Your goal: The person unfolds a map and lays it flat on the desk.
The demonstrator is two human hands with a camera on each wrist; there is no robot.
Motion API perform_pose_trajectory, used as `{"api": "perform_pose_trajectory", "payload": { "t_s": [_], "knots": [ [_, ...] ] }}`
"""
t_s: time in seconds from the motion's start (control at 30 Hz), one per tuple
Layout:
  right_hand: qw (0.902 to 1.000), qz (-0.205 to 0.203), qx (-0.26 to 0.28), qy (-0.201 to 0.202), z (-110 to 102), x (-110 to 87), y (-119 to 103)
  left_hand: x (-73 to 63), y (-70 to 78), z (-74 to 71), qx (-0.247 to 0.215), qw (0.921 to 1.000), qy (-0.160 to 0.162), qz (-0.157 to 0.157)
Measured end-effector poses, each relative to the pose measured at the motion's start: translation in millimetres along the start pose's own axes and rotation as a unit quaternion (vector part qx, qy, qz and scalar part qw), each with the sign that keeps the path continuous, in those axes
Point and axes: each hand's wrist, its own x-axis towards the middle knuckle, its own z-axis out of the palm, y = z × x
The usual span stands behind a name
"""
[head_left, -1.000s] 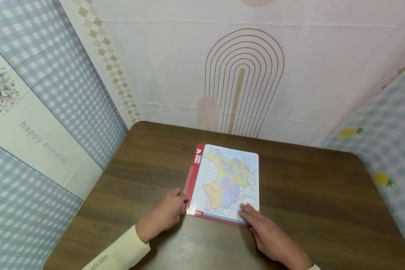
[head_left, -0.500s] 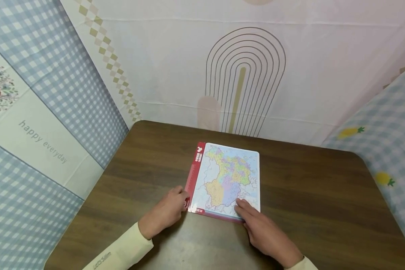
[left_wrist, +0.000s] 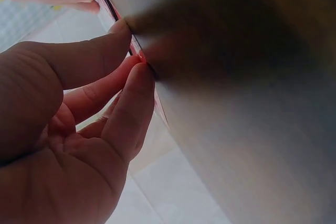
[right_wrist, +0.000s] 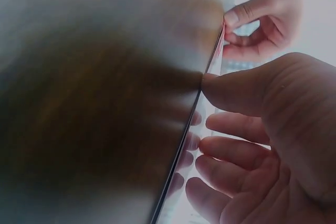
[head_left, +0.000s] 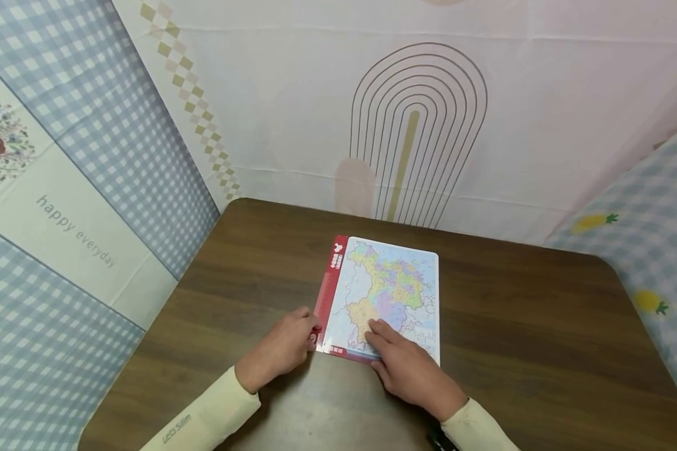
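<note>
A glossy printed map [head_left: 397, 282] with a red strip [head_left: 330, 288] down its left side lies flat on the wooden table. Bluish and pinkish bands show along its near edge. At the near left corner, my left hand [head_left: 284, 343] pinches the red edge between thumb and curled fingers. My right hand [head_left: 409, 369] lies over the near edge, its fingers extended across the lower part of the map. In the right wrist view the right thumb [right_wrist: 231, 90] is at the map's edge, and the other fingers are mirrored in the shiny surface.
The brown table [head_left: 519, 326] extends on all sides of the map. Behind it hangs a pale cloth [head_left: 282, 100] with arch lines, and blue checked cloths [head_left: 113, 119] flank the table. A small dark object [head_left: 441, 440] shows beside the right cuff.
My right hand has slid left along the map's near edge, from its right corner toward the middle. The left hand keeps its hold at the corner. The head view has shifted slightly.
</note>
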Motion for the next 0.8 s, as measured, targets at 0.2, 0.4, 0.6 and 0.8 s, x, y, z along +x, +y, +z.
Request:
{"api": "perform_pose_trajectory", "payload": {
  "t_s": [0.2, 0.4, 0.6, 0.8],
  "knots": [
    [0.9997, -0.014, -0.014, 0.014, 6.7, 15.0, -10.5, 0.4, -1.6, -0.2, 0.004, 0.9999, 0.004, 0.011],
    [0.9991, -0.027, -0.032, 0.010, 10.8, 31.8, -21.6, 1.2, -2.6, 0.0, 0.014, 0.9991, 0.015, 0.037],
    [0.9973, -0.041, -0.054, 0.029, 15.2, 44.2, -28.8, 3.3, -3.5, 0.4, 0.017, 0.9991, 0.009, 0.037],
    [0.9950, -0.039, -0.076, 0.053, 18.2, 50.9, -36.6, 3.3, -4.8, 0.8, 0.017, 0.9996, -0.001, 0.022]
  ]
}}
